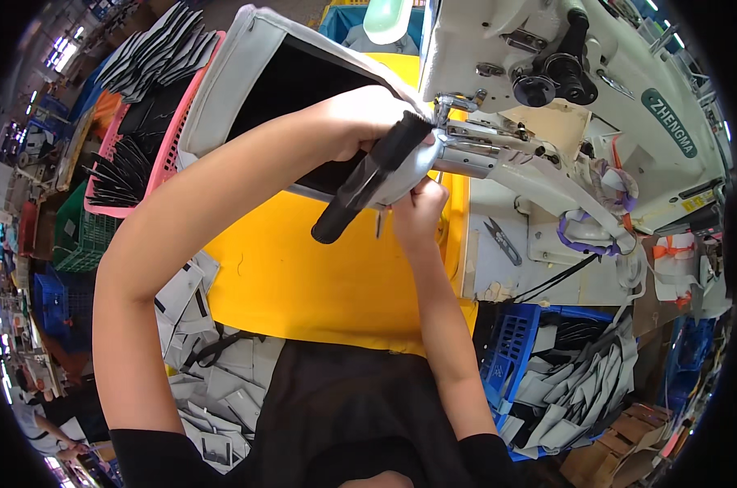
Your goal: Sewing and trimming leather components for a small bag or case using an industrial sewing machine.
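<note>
A large grey fabric bag piece [222, 85] with a black inside lies across the sewing machine's narrow arm [470, 159]. Near the needle, my left hand [367, 118] is closed on the piece, its fingertips partly hidden behind a black, rolled strip [372, 177]. The strip slants down from the presser area across the grey fabric. Below the machine's arm, my right hand [421, 210] is curled with its fingers bent in at the lower edge of the grey piece. Some of its fingertips are hidden under the fabric.
The white sewing machine head [580, 61] fills the upper right. Small thread snips [503, 241] lie beside a yellow cover [303, 268]. A pink basket [177, 130] with black and grey pieces stands left; a blue crate [511, 346] of grey pieces stands lower right.
</note>
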Motion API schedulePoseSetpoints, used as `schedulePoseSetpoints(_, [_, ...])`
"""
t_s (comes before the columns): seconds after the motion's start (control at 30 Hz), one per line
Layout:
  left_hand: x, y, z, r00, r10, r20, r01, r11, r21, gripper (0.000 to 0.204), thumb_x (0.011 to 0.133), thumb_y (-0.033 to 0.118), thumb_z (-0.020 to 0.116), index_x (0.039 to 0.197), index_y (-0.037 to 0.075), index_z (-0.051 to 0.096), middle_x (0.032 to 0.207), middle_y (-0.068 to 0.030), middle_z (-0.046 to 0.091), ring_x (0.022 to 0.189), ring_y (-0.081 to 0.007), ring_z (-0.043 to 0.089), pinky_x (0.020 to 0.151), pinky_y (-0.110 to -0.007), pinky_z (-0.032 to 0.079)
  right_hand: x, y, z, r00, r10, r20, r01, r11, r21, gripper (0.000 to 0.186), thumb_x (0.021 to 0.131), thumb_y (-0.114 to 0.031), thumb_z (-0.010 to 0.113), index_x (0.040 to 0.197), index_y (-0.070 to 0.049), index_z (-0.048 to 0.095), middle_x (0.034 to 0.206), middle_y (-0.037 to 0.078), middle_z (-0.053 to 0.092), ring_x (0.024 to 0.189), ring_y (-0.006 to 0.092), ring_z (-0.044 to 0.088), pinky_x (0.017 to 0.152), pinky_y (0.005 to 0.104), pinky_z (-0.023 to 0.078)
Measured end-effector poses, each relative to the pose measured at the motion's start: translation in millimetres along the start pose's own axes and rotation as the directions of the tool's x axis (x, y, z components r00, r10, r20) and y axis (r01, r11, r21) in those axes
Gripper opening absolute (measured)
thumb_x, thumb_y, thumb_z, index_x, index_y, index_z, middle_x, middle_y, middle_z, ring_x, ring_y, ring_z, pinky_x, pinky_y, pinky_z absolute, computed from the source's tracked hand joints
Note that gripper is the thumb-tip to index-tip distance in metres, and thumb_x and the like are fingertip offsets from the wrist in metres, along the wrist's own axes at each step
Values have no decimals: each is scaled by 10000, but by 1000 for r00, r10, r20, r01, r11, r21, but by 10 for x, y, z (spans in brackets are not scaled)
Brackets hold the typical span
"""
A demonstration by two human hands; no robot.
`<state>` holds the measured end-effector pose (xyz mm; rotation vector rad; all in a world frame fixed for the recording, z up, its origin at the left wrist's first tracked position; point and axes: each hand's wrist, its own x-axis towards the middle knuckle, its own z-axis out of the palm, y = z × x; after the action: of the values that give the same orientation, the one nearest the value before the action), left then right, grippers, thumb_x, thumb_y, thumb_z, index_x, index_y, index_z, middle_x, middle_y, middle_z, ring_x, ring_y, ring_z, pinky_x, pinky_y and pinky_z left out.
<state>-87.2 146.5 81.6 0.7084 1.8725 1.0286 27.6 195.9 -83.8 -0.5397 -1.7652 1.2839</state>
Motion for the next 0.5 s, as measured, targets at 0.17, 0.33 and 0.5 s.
schedulePoseSetpoints(0.17, [23, -59, -27, 999, -5, 43, 11, 992, -122, 524, 756, 322, 818, 1053, -76, 651, 949, -206, 680, 805, -292, 641, 684, -313, 528, -2, -92, -126, 999, -29, 16, 28, 998, 49, 194, 870, -47, 653, 740, 95, 627, 592, 22, 553, 498, 98, 388, 446, 268, 349])
schedulePoseSetpoints(0.33, [37, -104, -98, 996, 57, -69, -67, 987, -143, 467, 774, 295, 796, 1040, -64, 658, 969, -183, 686, 738, -293, 624, 647, -331, 521, -2, -222, -201, 993, 117, 27, -119, 989, 92, 200, 889, -46, 629, 733, 79, 612, 564, -1, 518, 507, 97, 366, 459, 260, 333])
schedulePoseSetpoints(0.5, [-726, -169, -107, 165, 986, -36, -415, 103, 904, 166, 907, 190, 601, 983, 62, 675, 948, -102, 672, 673, -194, 606, 558, -308, 489, -20, -336, -175, 994, 104, -20, -105, 991, -78, 150, 877, -25, 627, 742, 34, 597, 574, 0, 500, 535, 115, 381, 489, 264, 348])
